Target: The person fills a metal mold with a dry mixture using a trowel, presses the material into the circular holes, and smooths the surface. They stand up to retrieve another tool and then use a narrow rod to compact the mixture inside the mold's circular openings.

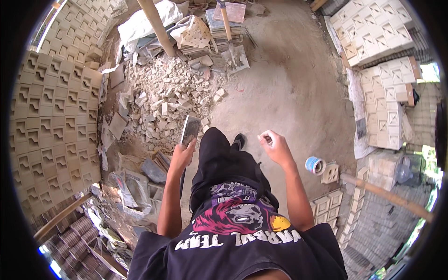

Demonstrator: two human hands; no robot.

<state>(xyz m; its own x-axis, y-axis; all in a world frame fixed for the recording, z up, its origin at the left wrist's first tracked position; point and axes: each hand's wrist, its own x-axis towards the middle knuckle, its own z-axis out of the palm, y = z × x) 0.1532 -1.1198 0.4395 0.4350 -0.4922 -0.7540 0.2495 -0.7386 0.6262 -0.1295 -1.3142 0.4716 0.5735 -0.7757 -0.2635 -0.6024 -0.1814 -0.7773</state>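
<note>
My left hand (185, 150) is closed around the lower end of a flat grey rectangular plate with a pale rim (190, 128), which points away from me; its exact kind does not show. A rubble heap (163, 100) of broken pale pieces lies beyond it. In front of me on the right, my right hand (275, 146) hangs above the bare floor with its fingers curled together. Whitish dust or something small shows at its fingertips, and I cannot make out whether it holds anything. My dark-trousered legs and one dark shoe (239, 141) are between the hands.
Patterned pale blocks (56, 116) are stacked high on the left, with more blocks (380, 98) on the right. A shovel (233, 53) leans on stacked boards. A wooden pole (156, 28) rises near the rubble. A blue-and-white can (315, 165) stands beside a holed block (330, 173).
</note>
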